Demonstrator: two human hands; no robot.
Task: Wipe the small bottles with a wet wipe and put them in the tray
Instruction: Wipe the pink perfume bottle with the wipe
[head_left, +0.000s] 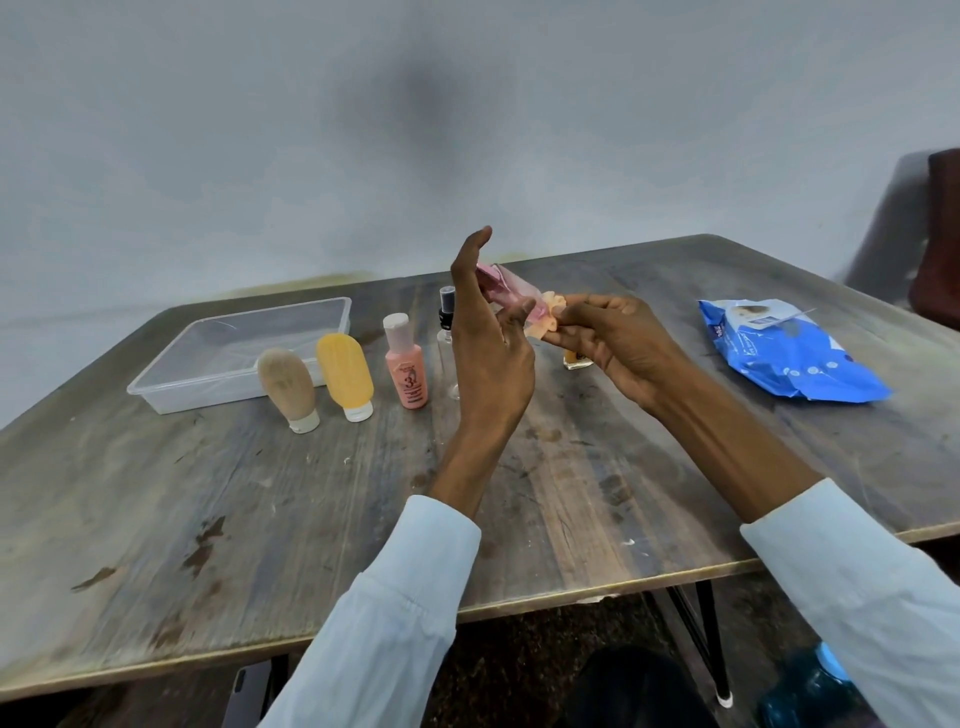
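My left hand (488, 338) holds a small pink bottle (501, 288) above the table, mostly hidden behind the palm. My right hand (602, 338) pinches a crumpled pale wipe (545, 319) against the bottle's end. On the table stand a beige tube (288, 387), a yellow tube (345, 376), a pink bottle with a white cap (406, 364) and a clear spray bottle (447, 332) partly behind my left hand. A small amber bottle (574, 358) peeks from under my right hand. The clear plastic tray (171, 384) sits at the left with nothing in it.
A blue pack of wet wipes (789, 353) lies at the right of the wooden table (260, 509). A dark chair (940, 244) stands by the far right edge. A blue bottle (810, 691) is on the floor at lower right.
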